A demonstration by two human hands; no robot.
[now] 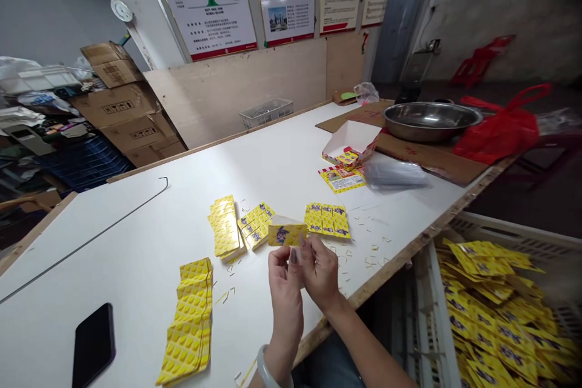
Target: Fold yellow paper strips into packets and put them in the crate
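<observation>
My left hand and my right hand meet above the near edge of the white table. Together they pinch a small yellow packet held up between the fingertips. Just beyond it lie yellow packets in groups: a stack, a loose cluster and a flat sheet of several joined packets. A long row of overlapped yellow packets runs down the table to my left. A pale bangle sits on my left wrist.
A black phone lies at the near left. An open white carton, a printed card, clear plastic bags, a steel bowl and a red bag sit far right. A white crate full of packets stands below the table's right edge.
</observation>
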